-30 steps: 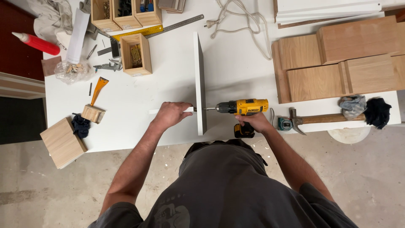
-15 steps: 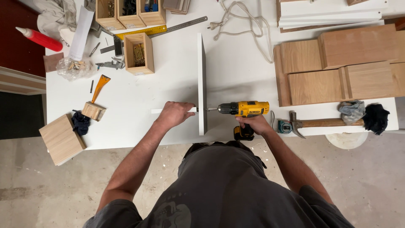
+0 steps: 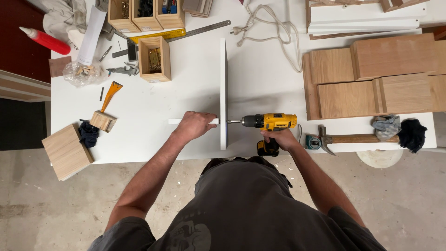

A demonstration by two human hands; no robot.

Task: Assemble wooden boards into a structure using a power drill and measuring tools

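Left hand point(image 3: 197, 125) clamped white strip point(image 3: 176, 121) against upright panel point(image 3: 223, 93), frame centre, steadying joint; right hand point(image 3: 276, 138) gripped drill point(image 3: 269, 122), bit square to panel.

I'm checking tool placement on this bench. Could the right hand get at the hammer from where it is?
Probably yes: the hammer lies just right of the right hand, nothing between but a small tape measure, though that hand grips the drill.
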